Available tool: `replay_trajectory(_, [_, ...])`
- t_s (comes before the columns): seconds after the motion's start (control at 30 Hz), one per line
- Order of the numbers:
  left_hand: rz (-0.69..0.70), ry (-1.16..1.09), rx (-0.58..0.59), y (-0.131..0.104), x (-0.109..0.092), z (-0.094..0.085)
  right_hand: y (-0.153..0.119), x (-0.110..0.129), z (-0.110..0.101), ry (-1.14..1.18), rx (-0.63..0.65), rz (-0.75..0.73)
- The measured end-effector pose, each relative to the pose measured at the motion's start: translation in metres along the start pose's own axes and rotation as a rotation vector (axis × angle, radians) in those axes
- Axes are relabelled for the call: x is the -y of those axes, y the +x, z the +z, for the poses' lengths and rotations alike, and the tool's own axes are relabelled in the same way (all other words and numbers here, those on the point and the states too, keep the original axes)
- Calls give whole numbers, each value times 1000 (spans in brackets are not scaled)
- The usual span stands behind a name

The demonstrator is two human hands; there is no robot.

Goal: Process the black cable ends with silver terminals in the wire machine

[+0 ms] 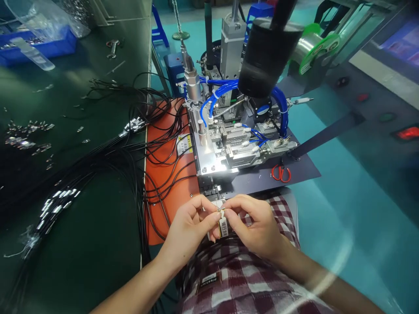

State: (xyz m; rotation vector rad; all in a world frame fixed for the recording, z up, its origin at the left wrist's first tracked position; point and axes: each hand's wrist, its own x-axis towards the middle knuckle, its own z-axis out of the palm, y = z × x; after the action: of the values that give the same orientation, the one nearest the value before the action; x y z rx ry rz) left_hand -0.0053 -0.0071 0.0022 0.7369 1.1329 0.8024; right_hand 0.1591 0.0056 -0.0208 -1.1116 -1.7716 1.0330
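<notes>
My left hand and my right hand meet at the front of a metal machine fixture. Thumb and forefinger of each are pinched together, and the fingertips almost touch. Between them is a tiny pale piece, too small to name, and I cannot tell which hand grips it. Just below the fingers shows a white label with black characters. My lap in a checked apron lies under both wrists.
Bundles of black cables with shiny metal ends cross the dark table and orange board. Red-handled scissors lie right of the fixture. Above hang a black cylinder and a wire spool. A blue bin stands far left.
</notes>
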Motion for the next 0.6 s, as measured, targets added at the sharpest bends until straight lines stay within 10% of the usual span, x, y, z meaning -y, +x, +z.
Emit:
replay_trajectory(0.3, [255,122,-122,-5,5,6,-1,6,9,514,184,463])
replay_trajectory(0.6, [146,57,-38,-3,3,3,2,1,4,528,169,438])
